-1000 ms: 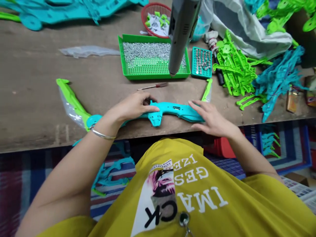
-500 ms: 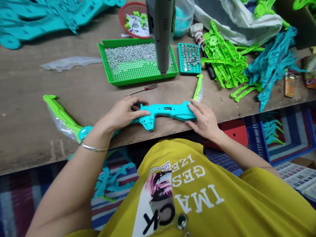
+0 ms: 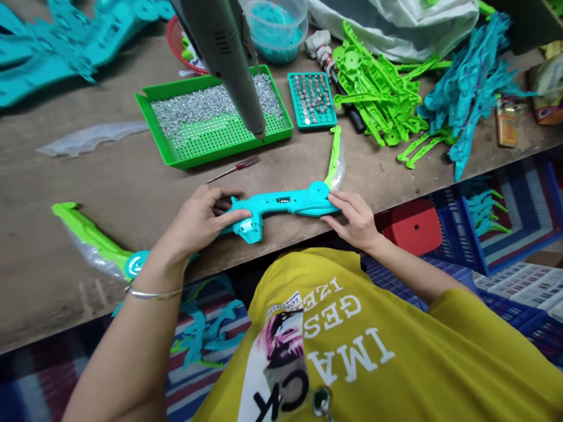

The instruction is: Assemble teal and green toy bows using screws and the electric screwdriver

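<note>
On the bench point(image 3: 141, 193), on the person's side of the green tray point(image 3: 211, 142), lay the turquoise bow-shaped piece point(image 3: 284, 202), a lime limb point(image 3: 94, 238) reaching out at either end; the left hand point(image 3: 197, 220) was half closed on it near its middle, thumb on top; the right hand point(image 3: 354, 220), fingers and thumb slightly parted, pinched its right end; a screwdriver point(image 3: 240, 166) lay between the green tray and the piece; a teal tray point(image 3: 316, 126) stood just right of the green tray.
</note>
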Demonstrator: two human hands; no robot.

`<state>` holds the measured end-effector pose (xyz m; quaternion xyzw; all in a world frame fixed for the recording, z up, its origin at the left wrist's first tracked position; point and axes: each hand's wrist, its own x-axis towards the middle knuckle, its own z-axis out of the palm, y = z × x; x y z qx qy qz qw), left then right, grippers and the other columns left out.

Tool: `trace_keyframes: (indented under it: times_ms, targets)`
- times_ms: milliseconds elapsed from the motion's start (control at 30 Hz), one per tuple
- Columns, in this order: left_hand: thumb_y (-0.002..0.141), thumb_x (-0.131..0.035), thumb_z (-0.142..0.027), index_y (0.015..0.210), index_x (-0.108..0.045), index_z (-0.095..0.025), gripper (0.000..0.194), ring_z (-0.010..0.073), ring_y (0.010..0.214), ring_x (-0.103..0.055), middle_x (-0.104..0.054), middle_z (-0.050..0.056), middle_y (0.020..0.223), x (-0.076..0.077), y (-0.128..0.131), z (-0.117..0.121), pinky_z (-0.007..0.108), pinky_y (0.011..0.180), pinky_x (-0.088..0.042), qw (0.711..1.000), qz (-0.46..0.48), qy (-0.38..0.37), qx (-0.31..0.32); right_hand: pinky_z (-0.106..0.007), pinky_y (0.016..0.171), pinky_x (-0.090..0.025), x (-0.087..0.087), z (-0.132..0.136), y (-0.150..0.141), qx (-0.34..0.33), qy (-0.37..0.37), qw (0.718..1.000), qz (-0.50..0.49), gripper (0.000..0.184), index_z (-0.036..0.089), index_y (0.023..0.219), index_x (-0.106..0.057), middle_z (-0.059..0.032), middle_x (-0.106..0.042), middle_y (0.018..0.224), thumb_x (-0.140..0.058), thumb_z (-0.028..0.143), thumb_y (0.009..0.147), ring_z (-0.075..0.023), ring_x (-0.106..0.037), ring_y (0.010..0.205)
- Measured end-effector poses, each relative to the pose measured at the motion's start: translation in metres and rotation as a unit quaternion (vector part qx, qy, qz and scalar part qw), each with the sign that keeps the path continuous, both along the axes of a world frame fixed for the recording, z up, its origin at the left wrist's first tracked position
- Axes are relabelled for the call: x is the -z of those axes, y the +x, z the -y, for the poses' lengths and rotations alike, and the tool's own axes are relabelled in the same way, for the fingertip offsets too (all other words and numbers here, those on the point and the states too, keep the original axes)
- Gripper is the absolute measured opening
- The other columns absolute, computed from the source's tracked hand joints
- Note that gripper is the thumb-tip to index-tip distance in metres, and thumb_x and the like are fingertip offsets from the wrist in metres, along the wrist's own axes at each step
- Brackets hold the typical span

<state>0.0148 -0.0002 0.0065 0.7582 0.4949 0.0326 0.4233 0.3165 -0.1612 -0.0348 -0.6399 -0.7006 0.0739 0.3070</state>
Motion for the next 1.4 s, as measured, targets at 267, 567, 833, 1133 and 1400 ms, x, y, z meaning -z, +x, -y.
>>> trace_keyframes:
  times_ms: [267,567,833,1133,1400]
  targets:
    - [0.079,-0.066,-0.058,0.124,-0.068,-0.020,0.060,0.0202,0.088,-0.056,-0.059,0.006,0.105,-0.006,0.003,0.000,0.034,0.083,-0.048,1.000,-0.019,0.002,0.006,-0.051,0.095,-0.060,-0.003,-0.001,0.000,0.009,-0.030,0.999,-0.016,0.035,0.022,0.120,-0.074,-0.0149,-0.076,0.121,-0.065,0.043,0.093,-0.0297,-0.073,0.108]
    - [0.082,-0.065,-0.057,0.128,-0.067,-0.023,0.057,0.0209,0.092,-0.057,-0.061,0.005,0.111,-0.002,0.003,0.002,0.035,0.089,-0.049,1.000,0.000,0.021,0.020,-0.041,0.084,-0.058,-0.015,-0.005,0.008,0.044,-0.042,0.986,-0.156,0.038,0.020,0.106,-0.061,-0.0076,-0.072,0.098,-0.058,0.016,0.068,-0.0237,-0.069,0.089]
    - [0.098,-0.040,-0.058,0.147,-0.051,-0.019,0.064,0.0345,0.130,-0.052,-0.056,0.015,0.131,-0.014,0.006,0.016,0.048,0.115,-0.038,0.986,-0.067,0.079,0.132,-0.039,0.084,-0.056,-0.014,-0.019,0.018,0.099,-0.178,0.910,-0.361,0.022,0.020,0.098,-0.063,-0.0038,-0.074,0.091,-0.060,0.032,0.080,-0.0198,-0.070,0.087]
    - [0.082,-0.062,-0.071,0.156,-0.036,-0.036,0.086,0.0465,0.127,-0.049,-0.056,0.013,0.131,0.001,0.009,0.033,0.063,0.107,-0.040,0.974,-0.095,0.146,0.142,-0.046,0.107,-0.055,0.003,-0.028,0.020,0.108,-0.088,0.920,-0.365,0.051,0.020,0.122,-0.062,-0.0138,-0.060,0.133,-0.060,0.060,0.089,-0.0243,-0.068,0.117]
    - [0.084,-0.061,-0.066,0.158,-0.029,-0.038,0.085,0.0439,0.126,-0.049,-0.054,0.012,0.127,0.000,0.013,0.035,0.061,0.108,-0.041,0.967,-0.105,0.172,0.159,-0.047,0.116,-0.050,0.032,-0.042,0.028,0.131,-0.102,0.872,-0.461,0.075,0.020,0.141,-0.051,-0.0160,-0.053,0.152,-0.067,0.065,0.083,-0.0263,-0.061,0.133]
